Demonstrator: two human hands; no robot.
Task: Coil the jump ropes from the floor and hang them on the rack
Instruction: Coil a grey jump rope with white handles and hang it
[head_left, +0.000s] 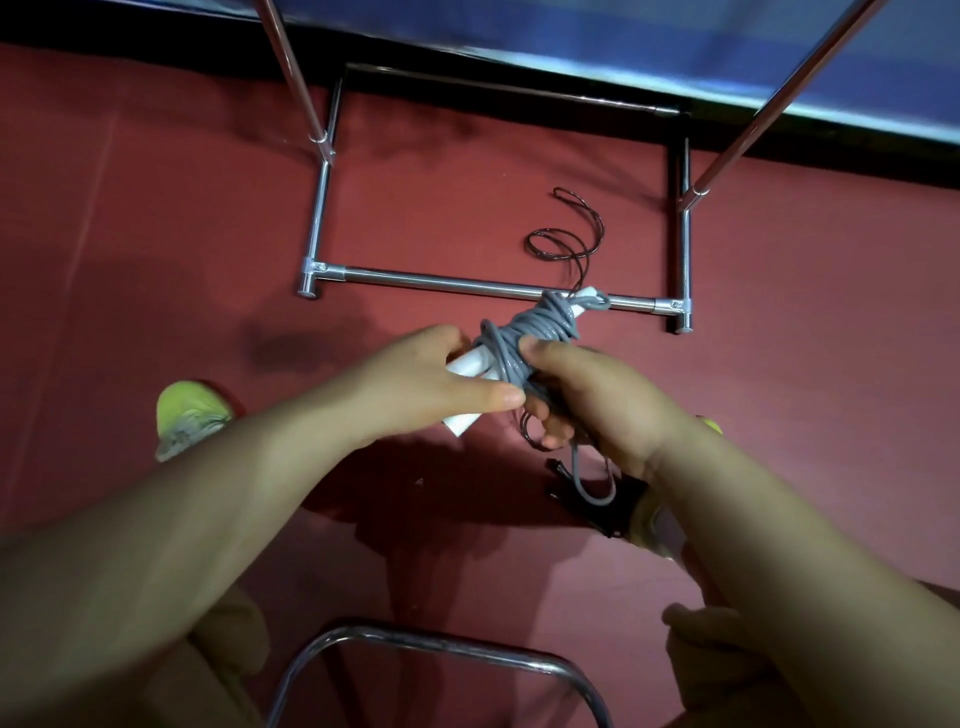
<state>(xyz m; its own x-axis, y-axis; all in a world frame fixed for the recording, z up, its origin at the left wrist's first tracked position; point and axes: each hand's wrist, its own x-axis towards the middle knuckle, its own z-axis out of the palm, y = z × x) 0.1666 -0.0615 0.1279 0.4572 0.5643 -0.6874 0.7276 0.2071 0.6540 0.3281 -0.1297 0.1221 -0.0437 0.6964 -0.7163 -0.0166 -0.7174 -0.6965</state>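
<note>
A person looks down at both hands, held above a red floor just in front of a metal rack. The left hand grips the white handles of a grey jump rope. The right hand pinches the cord wound around them, a short loop dangling below. The coiling looks nearly finished. A dark rope lies loose on the floor inside the rack's base. Next, the loose end likely needs tucking in before the bundle goes up on the rack.
</note>
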